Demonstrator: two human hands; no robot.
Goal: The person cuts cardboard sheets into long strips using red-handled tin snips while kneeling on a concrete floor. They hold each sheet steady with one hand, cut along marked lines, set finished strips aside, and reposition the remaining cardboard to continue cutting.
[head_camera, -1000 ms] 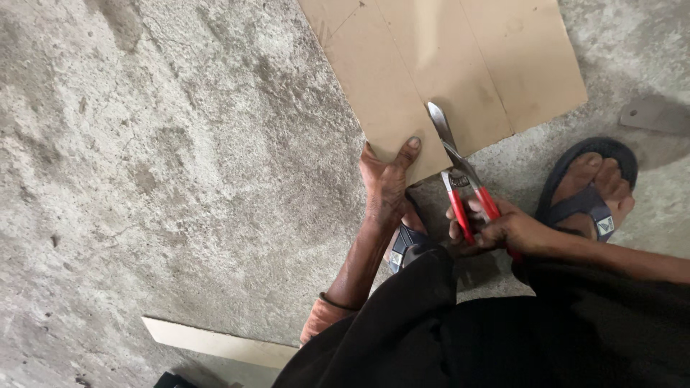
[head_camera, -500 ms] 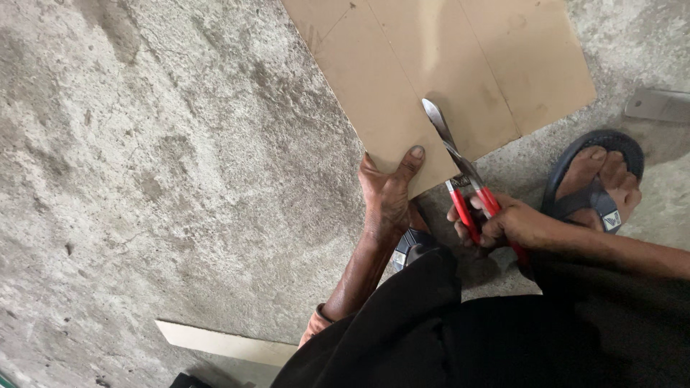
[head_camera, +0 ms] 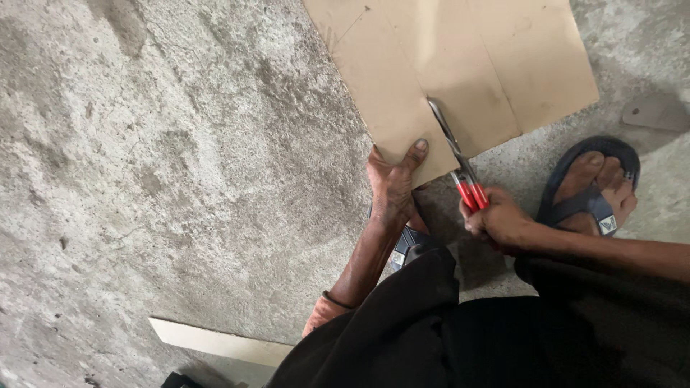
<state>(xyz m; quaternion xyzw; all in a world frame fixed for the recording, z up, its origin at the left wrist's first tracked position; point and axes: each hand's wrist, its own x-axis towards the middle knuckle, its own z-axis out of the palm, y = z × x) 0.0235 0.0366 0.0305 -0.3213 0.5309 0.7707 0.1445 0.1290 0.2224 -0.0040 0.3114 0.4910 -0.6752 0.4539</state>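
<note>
A brown cardboard sheet (head_camera: 460, 65) lies flat on the concrete floor. My left hand (head_camera: 392, 190) presses on its near edge, thumb on top of the sheet. My right hand (head_camera: 496, 219) grips the red handles of a pair of metal shears (head_camera: 454, 147). The blades are closed and run into the sheet from its near edge, along a cut line.
My right foot in a dark sandal (head_camera: 593, 187) rests to the right of the sheet; the left sandal (head_camera: 410, 244) shows under my knee. A pale strip of board (head_camera: 223, 341) lies at the lower left. A small flat grey piece (head_camera: 658, 113) sits at the far right.
The shears' handles have closed together and the blades have gone a little deeper into the cardboard. The left hand stays on the sheet's edge.
</note>
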